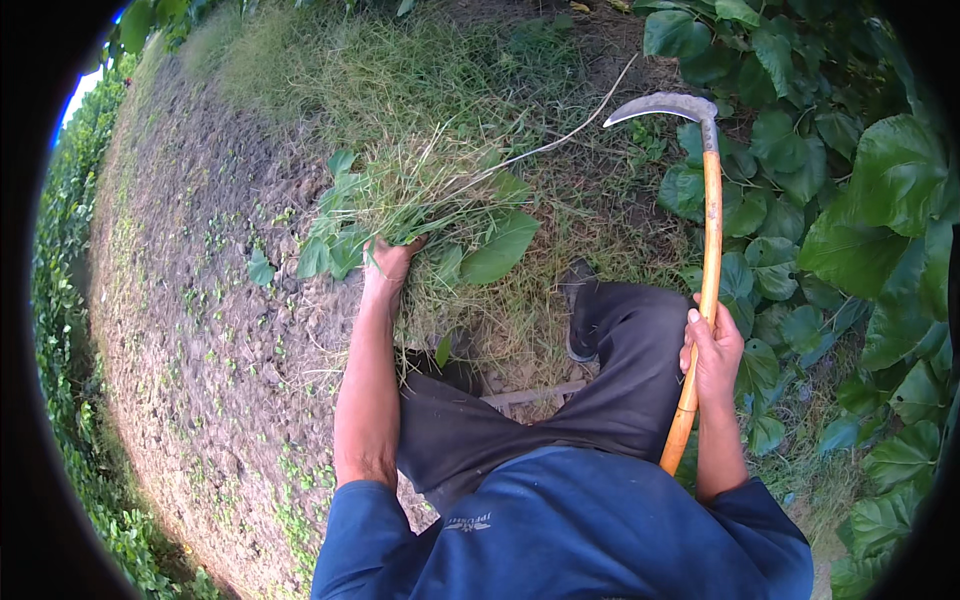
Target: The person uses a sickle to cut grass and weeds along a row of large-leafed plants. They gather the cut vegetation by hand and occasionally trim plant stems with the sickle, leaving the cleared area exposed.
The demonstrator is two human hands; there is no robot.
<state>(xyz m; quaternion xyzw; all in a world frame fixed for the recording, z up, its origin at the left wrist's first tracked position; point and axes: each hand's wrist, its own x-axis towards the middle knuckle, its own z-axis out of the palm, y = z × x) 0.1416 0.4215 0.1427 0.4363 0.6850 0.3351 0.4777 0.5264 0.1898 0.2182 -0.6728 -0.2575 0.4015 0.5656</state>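
Note:
My left hand point(390, 259) grips a large bunch of grass and broad leaves point(427, 187), held out over the ground; most of its fingers are hidden under the stalks. A long dry stem sticks out of the bunch towards the upper right. In my right hand point(711, 346) is a sickle with a long, slightly bent wooden handle point(711, 217), gripped along its lower half. Its curved metal blade point(660, 105) is at the top, the tip pointing left, apart from the bunch.
Leafy bushes point(780, 150) crowd the right side, close to the sickle handle. Standing grass point(420, 67) grows ahead. Bare, lumpy soil point(202, 300) with small weeds lies to the left. A low frame point(532, 394) shows between my legs.

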